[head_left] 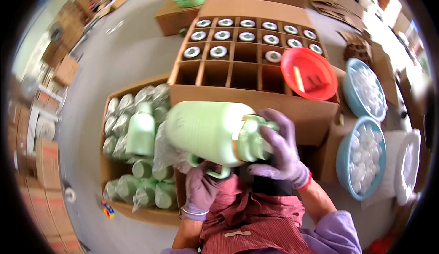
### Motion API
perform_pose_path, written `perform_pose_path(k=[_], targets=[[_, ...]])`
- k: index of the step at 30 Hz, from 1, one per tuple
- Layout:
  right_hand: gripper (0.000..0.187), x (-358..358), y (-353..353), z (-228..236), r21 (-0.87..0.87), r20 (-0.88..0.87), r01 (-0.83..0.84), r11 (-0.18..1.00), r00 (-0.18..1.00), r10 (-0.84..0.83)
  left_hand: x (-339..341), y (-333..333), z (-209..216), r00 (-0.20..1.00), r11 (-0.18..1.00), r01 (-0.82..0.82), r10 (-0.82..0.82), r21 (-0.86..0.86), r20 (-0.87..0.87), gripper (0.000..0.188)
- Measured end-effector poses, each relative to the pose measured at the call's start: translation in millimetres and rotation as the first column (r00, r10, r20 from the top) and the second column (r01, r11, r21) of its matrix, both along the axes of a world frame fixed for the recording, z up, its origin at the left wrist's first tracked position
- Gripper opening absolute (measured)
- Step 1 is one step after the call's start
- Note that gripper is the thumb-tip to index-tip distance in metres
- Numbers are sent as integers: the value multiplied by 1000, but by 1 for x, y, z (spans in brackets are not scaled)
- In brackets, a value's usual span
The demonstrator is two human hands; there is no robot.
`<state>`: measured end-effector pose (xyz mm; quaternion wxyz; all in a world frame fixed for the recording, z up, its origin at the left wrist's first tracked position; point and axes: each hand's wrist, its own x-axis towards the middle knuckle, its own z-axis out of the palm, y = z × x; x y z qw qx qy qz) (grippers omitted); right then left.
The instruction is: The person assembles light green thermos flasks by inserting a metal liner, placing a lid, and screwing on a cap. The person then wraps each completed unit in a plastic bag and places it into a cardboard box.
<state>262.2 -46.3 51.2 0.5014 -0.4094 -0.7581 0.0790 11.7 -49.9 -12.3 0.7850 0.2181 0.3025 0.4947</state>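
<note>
A large pale green thermos jug lies tipped on its side in front of me, its base to the left and its lid to the right. My left hand, in a grey-purple glove, is closed at the green handle under the body. The gloved right hand curls its fingers around the lid end, thumb below. Left of the jug, crumpled clear plastic hangs over an open carton of green jugs, most in plastic bags. One unwrapped jug lies on top of them.
Ahead stands a divided carton with several white-and-green-topped items in its cells. A red basin rests on its right corner, holding a pale stick and dark pieces. At right, blue basins hold clear plastic parts. Stacked cartons line the left.
</note>
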Motion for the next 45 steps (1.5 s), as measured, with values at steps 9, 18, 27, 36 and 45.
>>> perform_pose_path(k=[9, 18, 27, 36, 45], targets=[[61, -11, 11, 129, -263, -340, 222, 939, 889, -306, -93, 73, 62, 596, 942, 181, 125, 284, -793, 43], [50, -31, 55, 23, -737, 559, 283, 614, 766, 318, -235, 192, -67, -274, 996, 56, -57, -75, -960, 130], [90, -122, 203, -22, -631, 103, -146, 762, 958, 269, -240, 122, -116, -131, 797, 317, 574, 514, -809, 111], [94, -157, 276, -109, -968, 64, -41, 247, 913, 404, -212, 110, -126, -110, 678, 296, 723, 672, -681, 102], [86, -166, 244, -88, -923, -320, -351, 159, 928, 190, -224, 115, -66, 226, 632, -479, 759, 609, -610, 54]])
